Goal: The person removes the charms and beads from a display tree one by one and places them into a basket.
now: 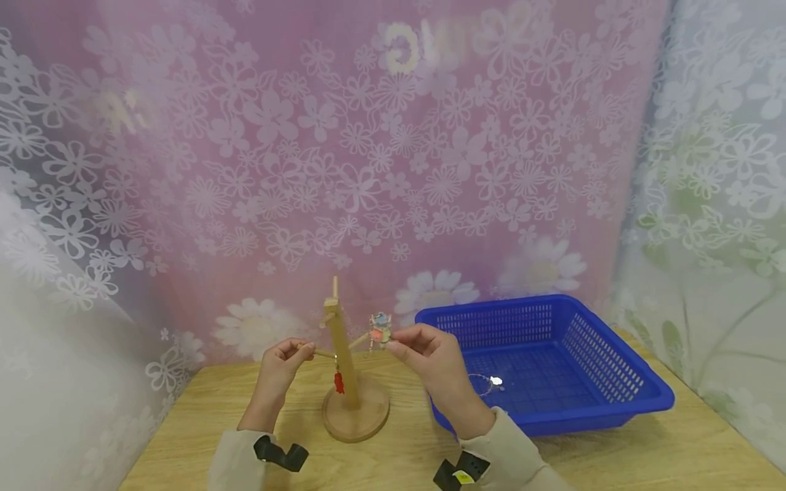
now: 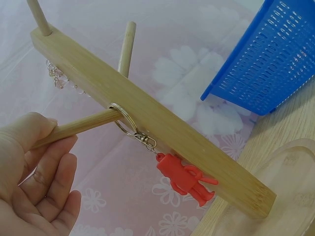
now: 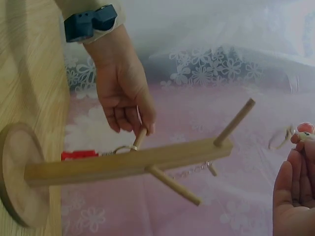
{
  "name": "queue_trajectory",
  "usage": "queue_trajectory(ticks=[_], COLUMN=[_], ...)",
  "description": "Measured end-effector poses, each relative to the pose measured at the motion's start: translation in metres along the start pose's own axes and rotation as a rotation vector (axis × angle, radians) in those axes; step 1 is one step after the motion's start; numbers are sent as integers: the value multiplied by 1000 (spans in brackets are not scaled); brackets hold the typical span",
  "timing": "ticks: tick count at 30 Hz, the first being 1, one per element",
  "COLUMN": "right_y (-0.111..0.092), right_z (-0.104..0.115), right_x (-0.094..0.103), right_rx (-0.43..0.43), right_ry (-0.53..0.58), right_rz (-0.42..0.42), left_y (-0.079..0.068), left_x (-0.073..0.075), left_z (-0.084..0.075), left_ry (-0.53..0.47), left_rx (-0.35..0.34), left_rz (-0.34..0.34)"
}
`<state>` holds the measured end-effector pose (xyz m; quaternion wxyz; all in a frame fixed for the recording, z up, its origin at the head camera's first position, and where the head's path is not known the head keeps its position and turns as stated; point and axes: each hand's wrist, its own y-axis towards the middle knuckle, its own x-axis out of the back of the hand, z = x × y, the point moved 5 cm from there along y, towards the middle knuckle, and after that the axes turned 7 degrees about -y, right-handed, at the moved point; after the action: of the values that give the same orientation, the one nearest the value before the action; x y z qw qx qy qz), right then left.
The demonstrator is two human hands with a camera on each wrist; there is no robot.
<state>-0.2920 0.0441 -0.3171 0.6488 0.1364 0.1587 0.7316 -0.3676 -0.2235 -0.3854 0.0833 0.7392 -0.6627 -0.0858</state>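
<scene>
A wooden peg stand [image 1: 344,361] with a round base is upright on the table. My left hand [image 1: 282,372] pinches the outer end of one of its pegs [image 2: 83,125] between thumb and fingers. On that same peg, close to the post, a red figure keychain [image 2: 182,179] hangs by its metal ring. My right hand [image 1: 432,361] pinches a colourful charm keychain [image 1: 381,329], blue, orange and green, near the tip of the right-hand peg. In the right wrist view its ring [image 3: 280,138] stands out from the fingertips, apart from the pegs.
A blue plastic basket [image 1: 614,409] stands right of the stand, with a thin bracelet [image 1: 482,384] at its near left side. Behind the post, a clear-beaded chain [image 2: 59,78] hangs from the stand. A flowered curtain [image 1: 368,170] closes off the back of the wooden table [image 1: 295,457].
</scene>
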Motion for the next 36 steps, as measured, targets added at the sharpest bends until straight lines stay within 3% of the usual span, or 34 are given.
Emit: queue_trajectory(ticks=[18,36], right_y=[6,22], right_z=[-15,-24], right_x=[83,149], right_rx=[-93,-185], right_ry=[-177,-372], right_rz=[-17,3], left_y=[1,2], left_x=[1,1], left_z=[1,2], left_ry=[11,6], left_rx=[-2,2], left_rz=[-4,-1])
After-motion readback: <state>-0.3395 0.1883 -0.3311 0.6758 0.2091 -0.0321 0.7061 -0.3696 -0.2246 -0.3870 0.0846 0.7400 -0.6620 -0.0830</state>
